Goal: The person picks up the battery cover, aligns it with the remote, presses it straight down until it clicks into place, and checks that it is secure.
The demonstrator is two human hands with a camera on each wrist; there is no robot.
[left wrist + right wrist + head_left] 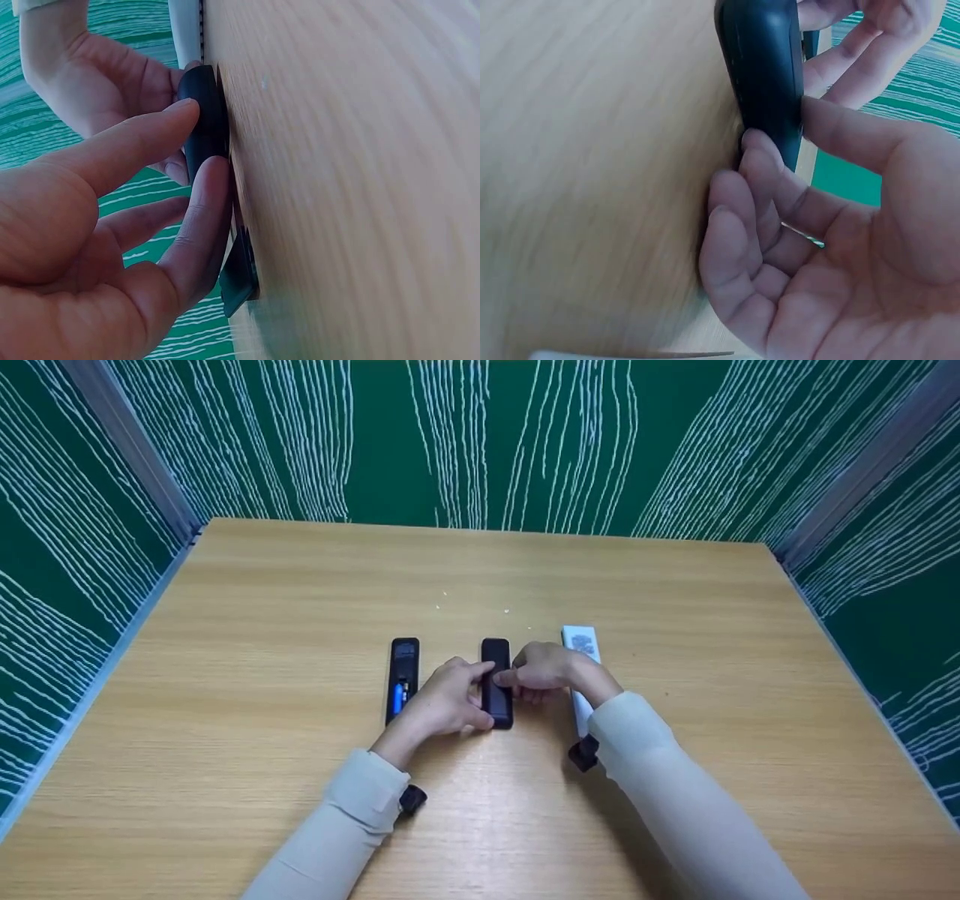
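Observation:
A black remote control (496, 652) lies lengthwise on the table between both hands, its plain side up with no buttons showing. My left hand (446, 697) grips it from the left, thumb at its near end and a finger further up; the left wrist view shows thumb and finger on the dark body (204, 131). From the right, my right hand (546, 667) pinches it, with the thumb on top and curled fingers at its side (769, 75). Left of it lies a second black remote control (406, 651) with an open battery compartment and a blue battery (398, 697) inside.
A long white object (579, 639) with a grey printed patch lies at the right, partly hidden under the right forearm. Tiny white bits (506, 611) are scattered on the wooden table (300, 577) beyond the remotes. Green walls (382, 442) with white lines surround the table.

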